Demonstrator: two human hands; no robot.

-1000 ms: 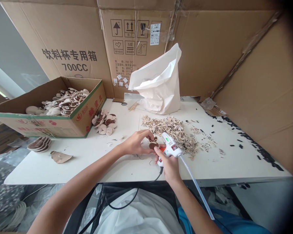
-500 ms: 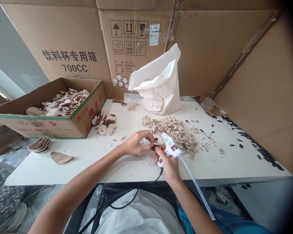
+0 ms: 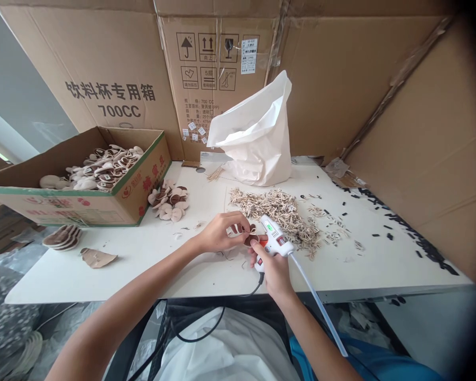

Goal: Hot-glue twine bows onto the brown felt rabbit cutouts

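My left hand (image 3: 224,233) is closed, its thumb and fingers pinching at a small brown felt piece (image 3: 250,241) with a thin pale cord loop on it. My right hand (image 3: 275,267) is wrapped round a white hot glue gun (image 3: 277,235) with an orange part near its nozzle. The right thumb also presses on the felt piece. A long clear glue stick (image 3: 319,304) sticks out of the gun's back end. Just beyond the gun lies a heap of short pale cord loops (image 3: 280,206). The nozzle tip is hidden behind the fingers and the felt.
An open cardboard box (image 3: 138,196) of brown and cream felt pieces stands at left, with a small felt pile (image 3: 170,201) beside it. A stack of felt (image 3: 62,236) and torn cardboard (image 3: 98,258) lie nearer. A white bag (image 3: 257,153) stands behind; black bits (image 3: 414,238) are scattered right.
Both hands stay at nearly the same spot around the felt piece and glue gun. My left fingers have shifted slightly on the felt. The whole view has moved a little.
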